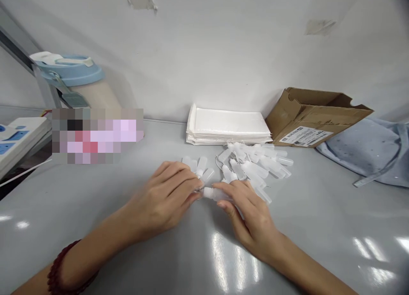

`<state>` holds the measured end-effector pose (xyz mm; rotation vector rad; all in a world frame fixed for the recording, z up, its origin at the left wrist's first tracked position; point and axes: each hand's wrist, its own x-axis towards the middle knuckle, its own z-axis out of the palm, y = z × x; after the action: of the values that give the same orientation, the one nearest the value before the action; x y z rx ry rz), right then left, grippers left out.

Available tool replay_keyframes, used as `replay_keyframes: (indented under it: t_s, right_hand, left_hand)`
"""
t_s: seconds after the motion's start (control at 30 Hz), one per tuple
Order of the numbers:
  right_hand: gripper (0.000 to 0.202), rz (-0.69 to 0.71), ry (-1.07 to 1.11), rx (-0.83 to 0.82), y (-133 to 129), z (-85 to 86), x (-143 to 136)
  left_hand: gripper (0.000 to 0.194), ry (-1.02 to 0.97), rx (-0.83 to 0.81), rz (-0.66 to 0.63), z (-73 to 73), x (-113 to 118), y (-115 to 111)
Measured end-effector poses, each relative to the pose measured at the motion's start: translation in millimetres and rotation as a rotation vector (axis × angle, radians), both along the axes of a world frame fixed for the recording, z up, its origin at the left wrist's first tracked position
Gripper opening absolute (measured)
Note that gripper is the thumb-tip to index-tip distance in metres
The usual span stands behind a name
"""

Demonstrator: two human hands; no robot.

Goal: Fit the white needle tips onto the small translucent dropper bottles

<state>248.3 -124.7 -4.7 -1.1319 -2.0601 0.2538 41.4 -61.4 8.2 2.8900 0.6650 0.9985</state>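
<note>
Grey counter [179, 261]; in front of its white stack [231, 121] the right hand [251, 207] grips a bottle [209, 193], best held steady; whether the left hand [169, 197], curled beside it, grips anything, I can't tell.

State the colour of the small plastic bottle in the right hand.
The small plastic bottle is translucent white; the head view shows it best.

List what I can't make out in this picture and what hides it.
All in the head view:
Anything inside the left hand: hidden by its own fingers.
Far end of the small translucent plastic bottle: covered by the right hand.
Print on the white paper label of the brown cardboard box: too small.
White plastic device with blue panels: cut by left edge.
Objects behind the pixelated patch: masked.
</note>
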Motion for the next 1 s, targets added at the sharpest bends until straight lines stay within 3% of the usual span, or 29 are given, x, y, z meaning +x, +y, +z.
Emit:
replay_keyframes:
  t_s: [0.07, 0.17, 0.27, 0.5, 0.63, 0.8, 0.9, 1.0]
  right_hand:
    - [0.022, -0.011, -0.007, 0.008, 0.9, 2.6, 1.4]
    - [0.022, -0.027, -0.013, 0.013, 1.2, 4.2, 2.1]
    - [0.022, -0.019, -0.004, 0.014, 0.4, 2.6, 1.2]
    - [0.023, 0.026, 0.007, -0.025, -1.0, 0.9, 4.5]
    - [0.025, 0.066, -0.062, -0.113, 1.4, 2.6, 8.5]
    - [0.028, -0.041, -0.297, -0.03, 8.6, -2.5, 12.0]
    - [0.039, -0.213, -0.397, 0.084, 14.3, -8.8, 15.2]
    - [0.039, -0.291, -0.489, 0.096, 18.1, -14.2, 16.9]
  left_hand:
    - [0.016, 0.006, 0.037, 0.041, 0.9, -3.9, 4.3]
    - [0.015, -0.026, -0.033, 0.056, 4.2, -6.9, 6.6]
    - [0.008, -0.037, -0.103, 0.015, 6.4, -3.8, 2.6]
    - [0.015, -0.093, -0.251, -0.085, 0.8, 3.7, -7.4]
    - [0.014, -0.084, -0.251, -0.091, -4.9, 4.5, -7.7]
    - [0.009, -0.033, -0.154, 0.092, -3.1, 4.0, -3.1]
    - [0.01, -0.109, 0.035, 0.236, 0.1, 1.7, 2.0]
    - [0.014, -0.117, 0.207, 0.321, -0.2, 0.9, 5.6]
